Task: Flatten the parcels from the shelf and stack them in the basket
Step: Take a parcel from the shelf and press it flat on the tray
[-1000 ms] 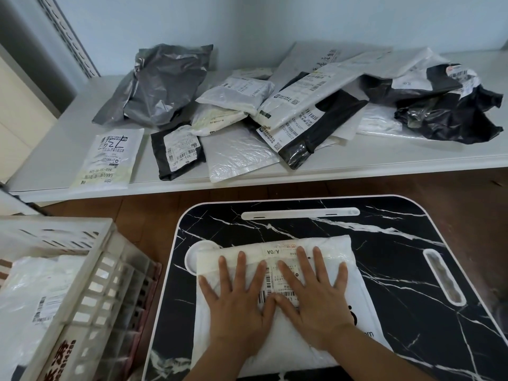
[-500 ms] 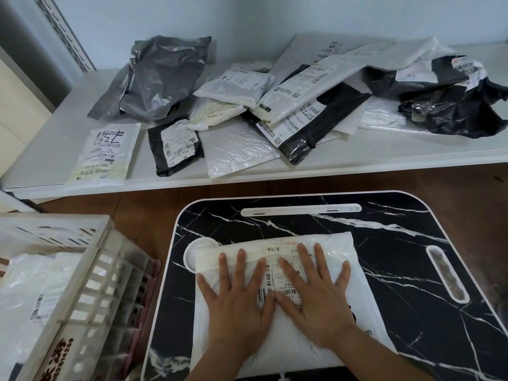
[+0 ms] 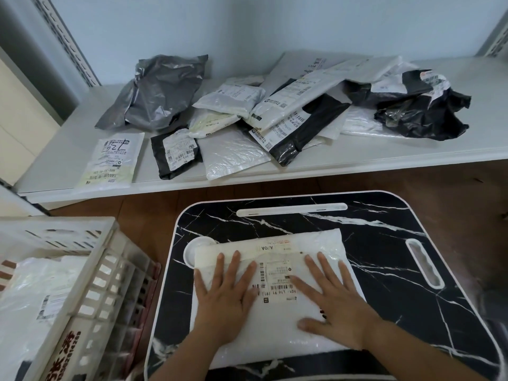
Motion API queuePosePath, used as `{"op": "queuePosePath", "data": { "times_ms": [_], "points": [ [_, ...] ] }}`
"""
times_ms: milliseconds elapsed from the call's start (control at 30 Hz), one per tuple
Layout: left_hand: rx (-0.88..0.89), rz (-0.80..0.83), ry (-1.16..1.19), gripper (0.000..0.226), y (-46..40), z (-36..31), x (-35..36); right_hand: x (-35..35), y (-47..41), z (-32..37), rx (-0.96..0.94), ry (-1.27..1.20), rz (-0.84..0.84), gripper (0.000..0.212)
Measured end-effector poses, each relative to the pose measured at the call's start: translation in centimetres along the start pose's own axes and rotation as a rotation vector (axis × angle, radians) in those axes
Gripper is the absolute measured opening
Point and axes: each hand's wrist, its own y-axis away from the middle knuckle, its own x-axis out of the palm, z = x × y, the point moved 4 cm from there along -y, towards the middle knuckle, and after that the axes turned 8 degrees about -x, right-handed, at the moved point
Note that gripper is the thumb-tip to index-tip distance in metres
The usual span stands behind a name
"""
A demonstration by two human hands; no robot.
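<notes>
The white parcel (image 3: 277, 295) lay flat on the black marble-pattern table (image 3: 384, 243), directly under both hands, with its printed label (image 3: 275, 273) facing up between them. The left hand (image 3: 222, 301) pressed on the left part of the parcel with straight, spread fingers, and the right hand (image 3: 335, 306) pressed on the right part in the same way, palm down. The two hands were apart from each other, and neither one gripped anything. The far left corner of the parcel covered a part of the round white recess (image 3: 192, 250) in the table, just beyond the left hand. Beyond the fingertips, near the far edge of the table, there was a long white slot (image 3: 291, 209), and to the right of the right hand an oval handle opening (image 3: 424, 266).

To the left of the left hand stood the white plastic basket (image 3: 93, 284), and inside it lay a white parcel with a small label (image 3: 38, 301). Well beyond both hands was the white shelf (image 3: 384, 158), where more parcels lay. There was a grey bag (image 3: 162, 92) on the left, a small black parcel (image 3: 176, 152) and a flat white labelled parcel (image 3: 112, 160) near the front edge, a white bubble mailer (image 3: 233, 158) in the middle, and crumpled black bags (image 3: 423, 111) on the right.
</notes>
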Motion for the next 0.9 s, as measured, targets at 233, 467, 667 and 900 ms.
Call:
{"op": "queuePosePath", "data": {
  "times_ms": [233, 467, 667, 900],
  "points": [
    [-0.211, 0.254, -0.006, 0.097, 2.1, 0.8, -1.0, -0.7, 1.1, 0.1, 0.065, -0.097, -0.003, 0.092],
    [-0.46, 0.24, 0.246, 0.103, 3.5, 1.3, -4.1, -2.9, 1.8, -0.4, 0.082, -0.323, 0.222, 0.102],
    [-0.876, 0.309, 1.279, 0.07, 5.6, 4.4, -4.5, -3.1, 3.8, -0.4, 0.173, -0.447, 0.115, 0.084],
    [-0.502, 0.469, 1.31, 0.046, 6.5, 4.0, -10.3, -5.5, 5.2, 0.3, 0.317, -0.652, 0.035, 0.14]
  ]
}}
